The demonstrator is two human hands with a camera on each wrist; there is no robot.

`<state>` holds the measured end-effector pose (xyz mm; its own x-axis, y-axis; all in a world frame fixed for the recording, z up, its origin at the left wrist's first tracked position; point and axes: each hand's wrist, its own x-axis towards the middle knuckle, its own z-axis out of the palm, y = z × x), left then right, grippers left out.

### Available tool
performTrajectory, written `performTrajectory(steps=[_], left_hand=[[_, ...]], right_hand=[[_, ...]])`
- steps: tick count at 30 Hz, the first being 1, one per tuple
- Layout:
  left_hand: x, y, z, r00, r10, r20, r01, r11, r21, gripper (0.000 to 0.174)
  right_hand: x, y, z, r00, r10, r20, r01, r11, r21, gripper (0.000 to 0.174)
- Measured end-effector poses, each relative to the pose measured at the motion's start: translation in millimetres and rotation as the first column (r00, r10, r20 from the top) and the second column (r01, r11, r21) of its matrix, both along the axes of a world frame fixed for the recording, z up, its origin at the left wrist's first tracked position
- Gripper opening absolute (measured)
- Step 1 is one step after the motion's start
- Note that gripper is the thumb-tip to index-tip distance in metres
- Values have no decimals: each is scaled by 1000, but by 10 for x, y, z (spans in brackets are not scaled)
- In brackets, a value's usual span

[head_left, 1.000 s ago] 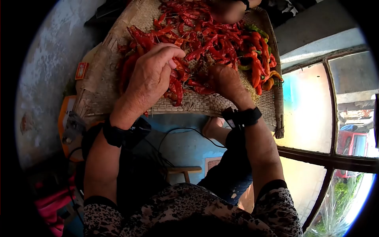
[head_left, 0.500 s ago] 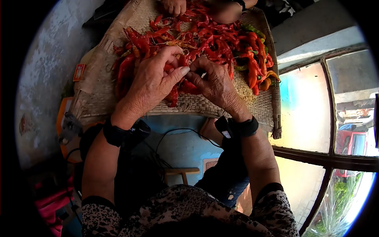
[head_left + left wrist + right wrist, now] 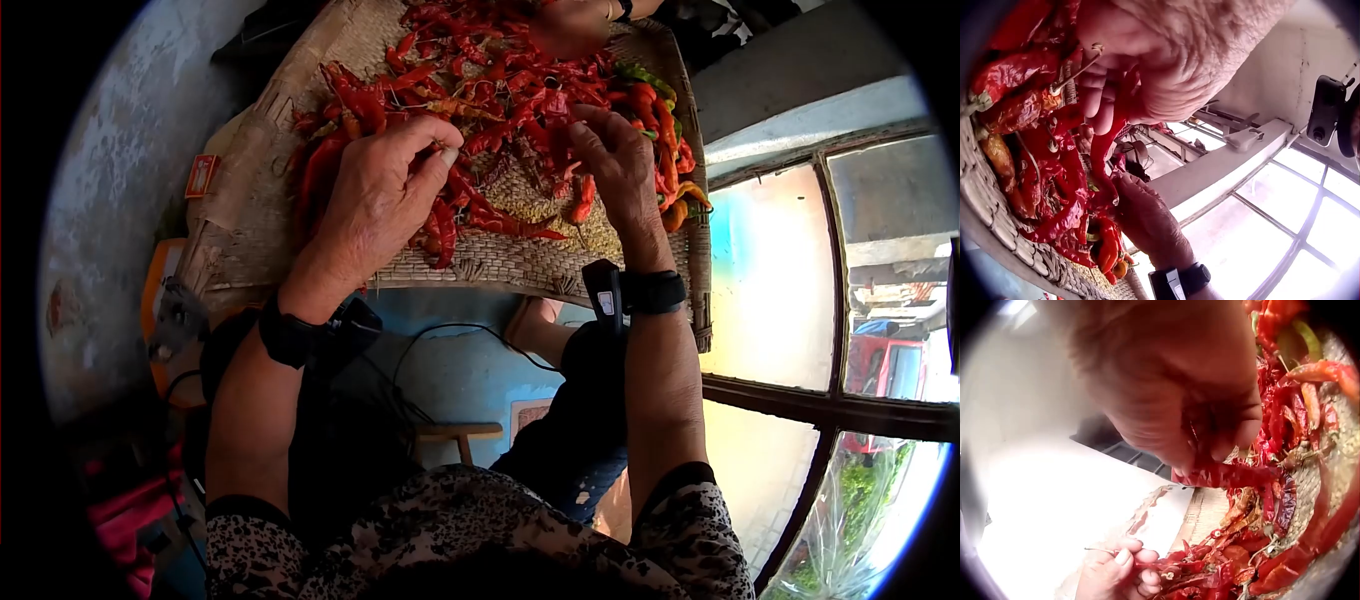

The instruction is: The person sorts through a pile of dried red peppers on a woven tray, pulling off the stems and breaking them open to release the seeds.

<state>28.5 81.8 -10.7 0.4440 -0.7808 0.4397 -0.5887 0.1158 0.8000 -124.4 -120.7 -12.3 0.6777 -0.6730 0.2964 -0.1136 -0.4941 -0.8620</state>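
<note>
My left hand is over the near left part of a woven tray, thumb and forefinger pinched together. In the right wrist view a thin stem sticks out of its fingertips; the chili there is mostly hidden by the fingers. My right hand is farther right, above the heap. It grips a wrinkled red chili, which crosses below the fingers in the right wrist view. Dried red chilies lie spread between and beyond both hands. A loose chili lies just left of the right hand.
Fresher red and green peppers lie along the tray's right side, near pale loose seeds. Another person's hand is at the far edge. A small red box sits at the left rim. A window stands to the right.
My hands met at the tray's middle half a second ago. The right has since moved away to the right, while the left stays near its place. One hand of the other person has left view.
</note>
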Motion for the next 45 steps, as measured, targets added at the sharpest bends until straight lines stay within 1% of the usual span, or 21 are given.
performTrajectory(steps=[2, 3, 4, 5, 6, 7, 8, 10, 14, 20, 22, 23, 28, 31, 36, 38, 40, 41, 42, 44, 45], left_hand=[[-12, 3, 9, 999, -16, 29, 16, 1000, -23, 11], [-16, 4, 15, 998, -34, 61, 37, 998, -44, 11], [-16, 6, 21, 998, -34, 61, 36, 998, -44, 11], [-17, 9, 29, 996, -34, 83, 36, 999, -28, 11], [-20, 11, 34, 994, -35, 105, 36, 999, -10, 11], [-25, 13, 43, 994, -38, 104, 39, 999, -7, 11], [-30, 13, 54, 994, -43, 97, 41, 999, 27, 11], [-39, 1, 51, 995, -48, 89, 43, 997, 62, 11], [-29, -34, -11, 983, -58, 172, 50, 998, 49, 12], [-70, -32, -24, 980, -82, 181, 64, 992, 106, 14], [-66, -33, -43, 979, -83, 187, 58, 989, 136, 14], [-61, -42, -87, 977, -95, 191, 72, 989, 126, 15], [-78, -48, -75, 972, -129, 199, 106, 986, 126, 11], [-61, -47, -94, 965, -141, 219, 118, 987, 112, 11], [-50, -30, -123, 926, -191, 326, 99, 955, 279, 14], [-61, -30, -127, 928, -186, 324, 100, 959, 265, 14], [-68, -22, -117, 929, -182, 321, 102, 963, 251, 15], [-71, -14, -103, 929, -184, 320, 98, 959, 266, 15], [-70, -11, -95, 929, -185, 320, 93, 955, 281, 15], [-59, -21, -120, 915, -195, 352, 97, 956, 277, 14], [-51, -21, -135, 900, -205, 384, 101, 957, 273, 14]], right_hand=[[-77, -71, 69, 946, -304, -109, 246, 897, -368, 38], [-80, -81, 79, 932, -337, -135, 237, 845, -480, 36], [-104, -67, 78, 932, -336, -135, 236, 845, -480, 36], [-156, -31, 74, 948, -102, -302, -21, 925, -379, 36], [-193, 37, 77, 889, 147, -434, -268, 935, -233, 35], [-197, 121, -13, 854, 269, -444, -384, 903, -191, 30], [-213, 202, -49, 803, 311, -508, -457, 869, -189, 27], [-199, 305, -70, 692, 264, -672, -536, 812, -233, 22], [-184, 258, -136, 691, 375, -618, -535, 840, -88, 17], [-211, 226, -169, 689, 421, -590, -590, 798, -120, 14], [-229, 190, -177, 703, 319, -635, -592, 757, -275, 14], [-251, 175, -159, 703, 319, -636, -592, 758, -275, 14], [-344, 141, 51, 675, 251, -693, -524, 825, -211, 8], [-444, -28, 40, 702, 262, -662, -494, 849, -189, 10], [-476, -78, 67, 673, 265, -691, -446, 890, -93, 11], [-453, -77, 60, 665, 263, -699, -447, 890, -90, 11], [-414, -122, 28, 913, 120, -391, -223, 948, -228, 12], [-390, -185, -16, 981, -38, -188, -48, 900, -433, 17], [-365, -195, 23, 978, -185, -96, 114, 860, -497, 20], [-346, -275, -24, 929, -361, -83, 225, 727, -649, 24], [-340, -193, -2, 966, -216, -139, 101, 816, -569, 22]])
